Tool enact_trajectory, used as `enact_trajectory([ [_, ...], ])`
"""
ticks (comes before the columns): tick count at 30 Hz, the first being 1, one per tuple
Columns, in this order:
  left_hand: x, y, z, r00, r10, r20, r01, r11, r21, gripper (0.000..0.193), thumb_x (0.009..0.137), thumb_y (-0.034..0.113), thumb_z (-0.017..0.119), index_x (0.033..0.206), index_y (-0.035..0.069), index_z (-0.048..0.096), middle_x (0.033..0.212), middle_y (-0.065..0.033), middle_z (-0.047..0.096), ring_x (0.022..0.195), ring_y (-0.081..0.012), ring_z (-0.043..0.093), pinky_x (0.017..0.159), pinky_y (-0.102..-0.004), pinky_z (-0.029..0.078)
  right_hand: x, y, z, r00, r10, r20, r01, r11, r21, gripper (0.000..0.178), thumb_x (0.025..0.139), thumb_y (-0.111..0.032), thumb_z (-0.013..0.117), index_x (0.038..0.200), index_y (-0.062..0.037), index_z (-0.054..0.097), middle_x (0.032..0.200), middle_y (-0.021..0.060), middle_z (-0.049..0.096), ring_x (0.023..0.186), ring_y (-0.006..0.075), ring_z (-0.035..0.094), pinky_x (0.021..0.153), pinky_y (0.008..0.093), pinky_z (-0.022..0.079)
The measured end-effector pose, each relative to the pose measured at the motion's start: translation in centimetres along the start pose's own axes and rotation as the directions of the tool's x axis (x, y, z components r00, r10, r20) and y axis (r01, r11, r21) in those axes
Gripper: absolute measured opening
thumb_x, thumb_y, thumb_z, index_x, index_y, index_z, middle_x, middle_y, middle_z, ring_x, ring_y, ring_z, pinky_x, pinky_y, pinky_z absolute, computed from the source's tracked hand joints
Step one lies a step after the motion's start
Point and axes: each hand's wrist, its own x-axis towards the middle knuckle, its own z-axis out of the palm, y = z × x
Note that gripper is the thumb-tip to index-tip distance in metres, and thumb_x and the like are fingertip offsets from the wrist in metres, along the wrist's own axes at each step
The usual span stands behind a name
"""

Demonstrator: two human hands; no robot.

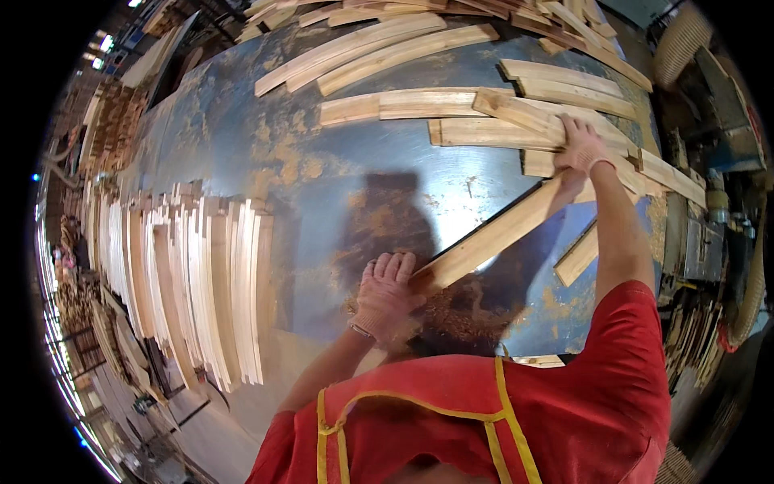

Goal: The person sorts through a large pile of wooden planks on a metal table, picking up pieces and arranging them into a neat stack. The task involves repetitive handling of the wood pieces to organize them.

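Two-handed now, working at one pale plank [493,234] slanting across the blue surface [310,234], bending the left hand [389,292] loosely at its near end, stretching the right hand [582,151] with fingers half spread over the overlapping boards [514,111] beside its far end; being unable to tell firm grip from light touch in either; spotting strips [216,282] lined up leftward.
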Motion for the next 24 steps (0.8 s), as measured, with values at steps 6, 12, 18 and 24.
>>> enact_trajectory([
  [6, -4.7, 0.0, 1.6, 0.997, 0.007, -0.081, -0.010, 0.999, -0.037, 0.090, 0.079, 0.049, 0.081, 0.156, 0.018, 0.048, 0.133, -0.0094, 0.062, 0.125, -0.0329, 0.061, 0.110, -0.0520, 0.044, -0.8, -2.1, -3.3, 0.904, -0.193, 0.381, 0.238, 0.969, -0.074, 0.097, 0.069, -0.045, 0.087, 0.154, -0.0152, 0.052, 0.136, 0.0198, 0.068, 0.129, 0.0425, 0.062, 0.110, 0.0501, 0.051],
  [12, -17.0, -8.9, -2.9, 0.959, -0.260, -0.111, 0.272, 0.957, 0.105, 0.076, 0.079, 0.037, 0.080, 0.149, 0.020, 0.055, 0.126, -0.0081, 0.066, 0.116, -0.0305, 0.066, 0.098, -0.0475, 0.049, -8.6, -7.5, -6.1, 0.935, -0.111, 0.337, 0.088, 0.993, 0.082, 0.087, 0.075, -0.034, 0.084, 0.152, -0.0096, 0.054, 0.131, 0.0248, 0.070, 0.120, 0.0417, 0.068, 0.106, 0.0450, 0.054],
  [18, -30.2, -14.6, -6.8, 0.837, -0.546, -0.029, 0.542, 0.835, -0.094, 0.074, 0.077, 0.025, 0.081, 0.147, 0.019, 0.056, 0.122, -0.0114, 0.071, 0.112, -0.0335, 0.070, 0.095, -0.0461, 0.054, -14.9, -21.8, -2.4, 0.925, -0.190, 0.330, -0.155, 0.604, 0.782, 0.089, 0.095, -0.046, 0.072, 0.164, -0.0008, 0.039, 0.131, 0.0201, 0.069, 0.114, 0.0277, 0.067, 0.101, 0.0392, 0.052],
  [24, -35.8, -17.7, -7.4, 0.617, -0.718, -0.323, 0.604, 0.695, -0.391, 0.081, 0.078, 0.012, 0.076, 0.155, 0.013, 0.052, 0.123, -0.0189, 0.073, 0.108, -0.0359, 0.074, 0.091, -0.0461, 0.060, -23.4, -47.2, 0.2, 0.832, -0.406, 0.378, -0.086, 0.580, 0.810, 0.065, 0.100, -0.057, 0.061, 0.129, 0.0005, 0.067, 0.112, 0.0185, 0.075, 0.104, 0.0291, 0.070, 0.097, 0.0434, 0.054],
])
